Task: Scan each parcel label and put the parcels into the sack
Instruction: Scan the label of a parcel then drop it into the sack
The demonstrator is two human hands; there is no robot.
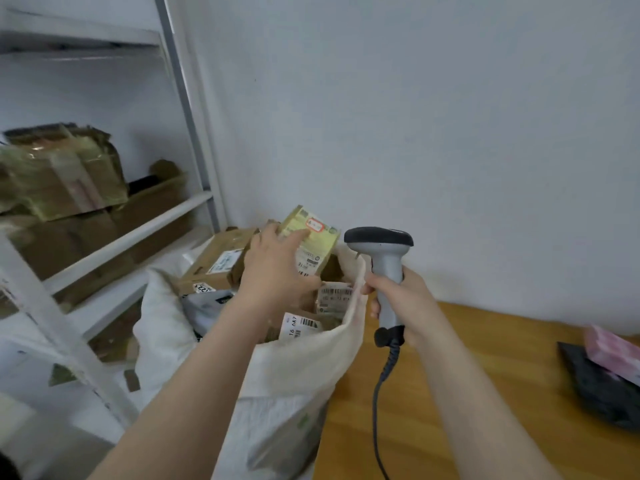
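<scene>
My left hand (277, 265) grips a small yellowish parcel (317, 237) with a white label, held over the open mouth of the white sack (301, 362). Inside the sack lie several labelled parcels (332, 297) and a brown box (216, 263). My right hand (403, 299) holds a grey barcode scanner (381, 258) by its handle, just right of the sack's rim, and its fingers also pinch the sack's edge. The scanner's black head sits beside the parcel. Its coiled cable (379, 403) hangs down.
A white metal shelf rack (131, 233) with brown cartons (65, 178) stands at the left. A wooden table (502, 375) lies to the right, with a black packet (602, 386) and a pink item (613, 348) at its far right. A pale wall is behind.
</scene>
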